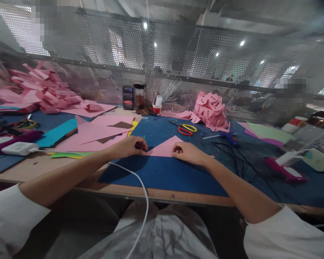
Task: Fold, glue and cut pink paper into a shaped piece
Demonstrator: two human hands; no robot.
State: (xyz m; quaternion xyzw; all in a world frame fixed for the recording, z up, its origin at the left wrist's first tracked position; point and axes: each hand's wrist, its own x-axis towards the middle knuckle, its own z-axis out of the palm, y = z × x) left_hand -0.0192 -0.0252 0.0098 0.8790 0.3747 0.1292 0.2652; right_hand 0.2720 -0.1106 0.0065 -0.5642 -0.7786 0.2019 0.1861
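A pink paper triangle point(166, 147) lies flat on the blue cutting mat point(162, 172) in front of me. My left hand point(131, 146) pinches its left corner with curled fingers. At the right corner, my right hand point(185, 151) presses down on the paper with bent fingers. Both forearms rest on the table edge.
Loose pink sheets point(97, 131) lie left of the mat, with a heap of pink pieces point(43, 90) behind. Yellow-and-red scissors point(187, 128), a pile of folded pink shapes point(212, 109), a red cup point(157, 108) and dark jars point(133, 96) stand at the back. Glue guns point(283, 169) and cables lie right. A white cable point(140, 187) hangs in front of me.
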